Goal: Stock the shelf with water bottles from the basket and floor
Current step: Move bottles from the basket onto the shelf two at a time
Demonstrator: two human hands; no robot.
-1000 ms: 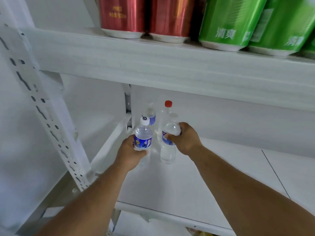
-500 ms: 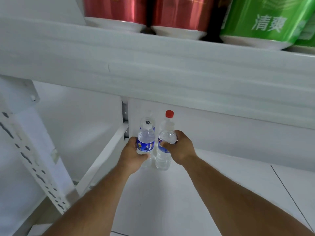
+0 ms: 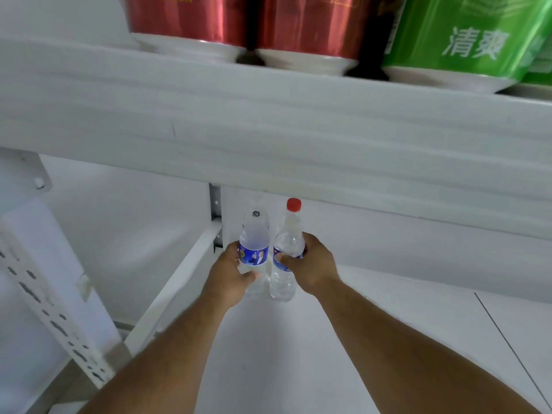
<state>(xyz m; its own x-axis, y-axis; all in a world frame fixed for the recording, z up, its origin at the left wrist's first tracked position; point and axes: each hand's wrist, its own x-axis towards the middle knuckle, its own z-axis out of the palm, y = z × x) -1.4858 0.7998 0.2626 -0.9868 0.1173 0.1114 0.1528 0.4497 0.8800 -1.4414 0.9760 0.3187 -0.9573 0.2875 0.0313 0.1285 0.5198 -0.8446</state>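
My left hand grips a clear water bottle with a blue label and a white cap, upright at the back left corner of the white lower shelf. Right beside it, my right hand grips a second clear bottle around its blue label. Both bottle bases are at the shelf surface. A red cap shows directly above the right bottle; whether it belongs to that bottle or to one standing behind it I cannot tell. The basket and floor are out of view.
The thick white edge of the upper shelf hangs low over the bottles. On it stand large red cans and green cans. A perforated white upright rises at the left, and bare shelf board extends to the right.
Both hands have pushed their bottles deeper toward the back wall, next to the bottles standing there. My head has moved closer and lower, so the upper shelf edge fills more of the view.
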